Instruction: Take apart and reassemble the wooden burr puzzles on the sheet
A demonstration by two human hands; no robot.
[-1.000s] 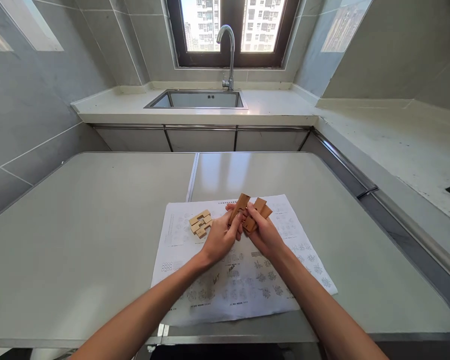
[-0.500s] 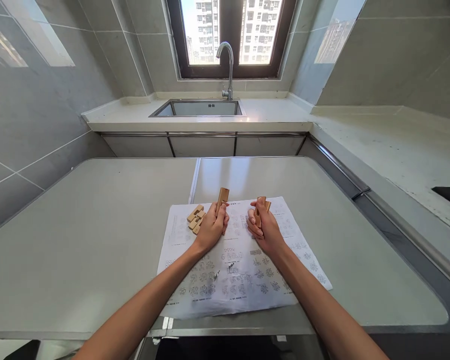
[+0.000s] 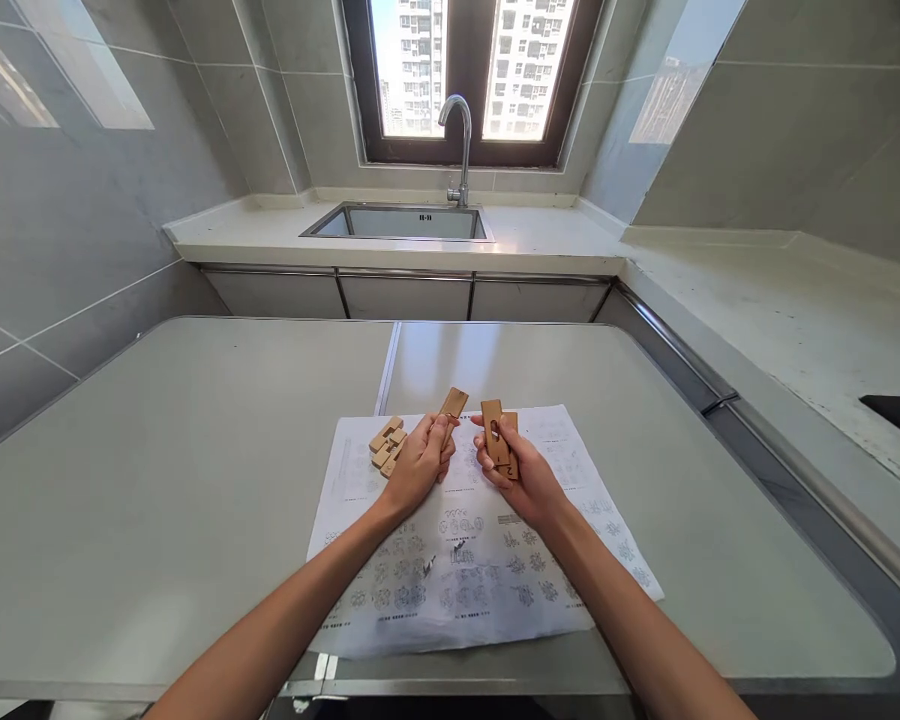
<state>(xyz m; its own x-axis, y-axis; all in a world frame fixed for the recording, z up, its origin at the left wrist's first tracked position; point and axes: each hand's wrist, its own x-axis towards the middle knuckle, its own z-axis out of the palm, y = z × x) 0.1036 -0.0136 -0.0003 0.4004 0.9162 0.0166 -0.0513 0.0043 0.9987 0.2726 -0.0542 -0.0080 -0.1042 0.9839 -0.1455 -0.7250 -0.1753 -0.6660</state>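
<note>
My left hand (image 3: 421,462) is closed on a wooden puzzle piece (image 3: 454,403), whose upper end sticks out past the fingers. Beside it, my right hand (image 3: 521,475) grips two wooden puzzle pieces (image 3: 492,425) lying against each other; a notch shows in the nearer one, and small dark marks are on their lower ends. The two hands are close but apart, above a large printed sheet (image 3: 480,620) covered with small line diagrams. Several more notched wooden pieces (image 3: 387,445) lie together on the sheet, left of my left hand.
The sheet lies on a pale folding table (image 3: 157,500) with a seam (image 3: 388,370) across it. Behind stand a white counter (image 3: 562,232), a sink (image 3: 397,238) and a tap (image 3: 465,150) below a window. Another counter (image 3: 817,330) runs along the right.
My right hand has moved left and turned, so the faces of its two pieces now show. The piece in my left hand tilts further to the right.
</note>
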